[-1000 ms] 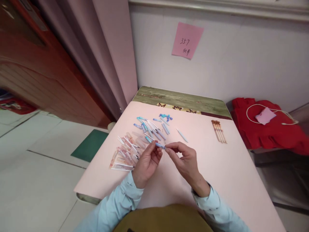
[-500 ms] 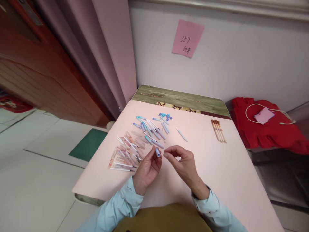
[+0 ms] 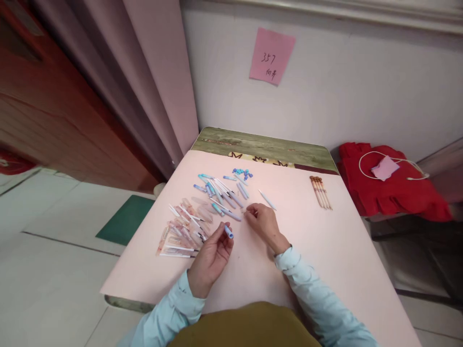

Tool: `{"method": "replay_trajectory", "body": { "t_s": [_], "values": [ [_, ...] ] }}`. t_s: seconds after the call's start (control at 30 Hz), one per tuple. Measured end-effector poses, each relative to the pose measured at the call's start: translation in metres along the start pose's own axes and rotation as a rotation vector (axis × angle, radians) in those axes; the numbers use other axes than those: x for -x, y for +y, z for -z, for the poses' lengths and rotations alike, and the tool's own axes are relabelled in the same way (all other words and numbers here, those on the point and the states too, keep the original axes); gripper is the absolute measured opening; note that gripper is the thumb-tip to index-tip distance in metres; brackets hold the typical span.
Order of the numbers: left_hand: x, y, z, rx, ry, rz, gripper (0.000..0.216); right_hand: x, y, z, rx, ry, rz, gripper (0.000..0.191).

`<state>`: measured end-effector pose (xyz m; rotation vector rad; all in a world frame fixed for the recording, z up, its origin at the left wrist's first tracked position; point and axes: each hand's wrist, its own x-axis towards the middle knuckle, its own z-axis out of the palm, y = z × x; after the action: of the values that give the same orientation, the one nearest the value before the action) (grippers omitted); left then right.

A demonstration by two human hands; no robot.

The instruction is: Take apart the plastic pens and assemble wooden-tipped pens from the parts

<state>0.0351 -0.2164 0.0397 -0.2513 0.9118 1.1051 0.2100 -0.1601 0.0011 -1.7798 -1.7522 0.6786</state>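
My left hand pinches a short blue pen tube, its open end towards me. My right hand is over the table to the right, thumb and fingertips pressed together by a tiny pale part; whether they grip it is too small to tell. Just beyond lie blue pen barrels with white refills among them. Small blue caps sit in a heap behind. Nearer my left hand is a pile of clear pinkish pen parts and refills.
A single light-blue pen lies right of the pile. Several brown-topped pens lie side by side farther right. The pink-covered table meets a wall with a pink note. A red cloth with a white cable covers a seat at right.
My right hand has moved away from the tube, forward to the table by the pen parts. My left hand still holds the tube, slightly lower. The view has shifted a little.
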Motion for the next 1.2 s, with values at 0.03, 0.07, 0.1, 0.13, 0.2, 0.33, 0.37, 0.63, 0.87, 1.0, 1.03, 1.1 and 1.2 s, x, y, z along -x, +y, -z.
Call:
{"method": "replay_trajectory", "body": {
  "t_s": [0.03,0.07,0.1,0.13,0.2,0.33,0.37,0.63,0.87,1.0,1.03,1.1,1.2],
  "values": [
    [0.001,0.002,0.001,0.008,0.004,-0.014,0.007,-0.002,-0.003,-0.003,0.01,-0.007,-0.004,0.013],
    [0.001,0.003,0.002,0.014,0.01,-0.028,0.007,-0.003,-0.005,-0.005,0.018,-0.011,-0.008,0.012],
    [0.001,0.005,0.003,0.02,0.019,-0.039,0.006,-0.005,-0.006,-0.006,0.029,-0.009,-0.017,0.012],
    [0.001,0.005,0.004,0.024,0.03,-0.049,0.006,-0.006,-0.008,-0.007,0.044,-0.009,-0.031,0.011],
    [0.0,0.006,0.004,0.031,0.04,-0.054,0.006,-0.007,-0.011,-0.008,0.079,-0.023,-0.07,0.011],
    [-0.006,0.002,0.004,0.044,0.02,-0.037,0.009,-0.007,-0.017,-0.012,0.159,-0.033,-0.128,0.012],
    [-0.007,0.001,0.004,0.047,0.013,-0.035,0.01,-0.006,-0.019,-0.014,0.183,-0.026,-0.135,0.011],
    [-0.013,0.009,-0.002,0.07,-0.018,-0.073,0.008,-0.004,-0.024,-0.018,0.266,-0.037,-0.164,0.015],
    [-0.014,0.017,-0.005,0.083,-0.029,-0.073,0.005,-0.001,-0.02,-0.011,0.199,-0.023,-0.076,0.016],
    [-0.015,0.02,-0.008,0.076,-0.018,-0.089,0.007,-0.001,-0.014,-0.008,0.083,-0.01,-0.06,0.017],
    [-0.016,0.02,-0.009,0.074,-0.016,-0.091,0.007,-0.001,-0.012,-0.007,0.045,-0.007,-0.06,0.018],
    [-0.016,0.019,-0.011,0.064,-0.012,-0.092,0.008,-0.001,-0.01,-0.003,-0.042,-0.009,-0.069,0.018],
    [-0.016,0.016,-0.016,0.048,0.003,-0.089,0.009,0.004,-0.016,0.007,-0.259,-0.056,-0.119,0.019]
  ]
}}
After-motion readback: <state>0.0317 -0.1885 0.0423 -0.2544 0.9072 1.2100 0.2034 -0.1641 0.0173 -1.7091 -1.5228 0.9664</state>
